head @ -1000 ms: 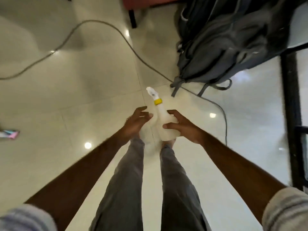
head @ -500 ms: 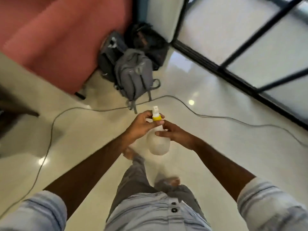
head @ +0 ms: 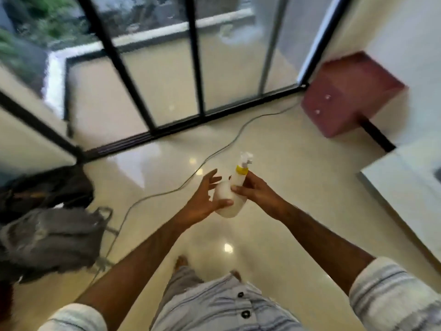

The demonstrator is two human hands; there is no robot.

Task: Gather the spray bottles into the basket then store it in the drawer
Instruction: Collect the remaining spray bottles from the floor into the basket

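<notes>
A white spray bottle (head: 232, 193) with a yellow collar and white nozzle is held at waist height over the floor, tilted with its nozzle up and to the right. My right hand (head: 256, 191) grips it around the upper body. My left hand (head: 205, 200) cups the lower body, thumb pressed on it and fingers spread. No basket is in view. A dark red cabinet (head: 350, 94) with two small knobs stands in the far right corner.
A grey backpack (head: 51, 237) and a dark bag (head: 45, 189) lie on the floor at left. A grey cable (head: 167, 191) runs across the glossy tiles. Black-framed glass doors (head: 198, 68) stand ahead. A white counter edge (head: 401, 194) is at right.
The view has swung to the right: the bags shifted from ahead to the left, and the glass doors and red cabinet came into view. The bottle stayed in both hands, my left fingers spreading.
</notes>
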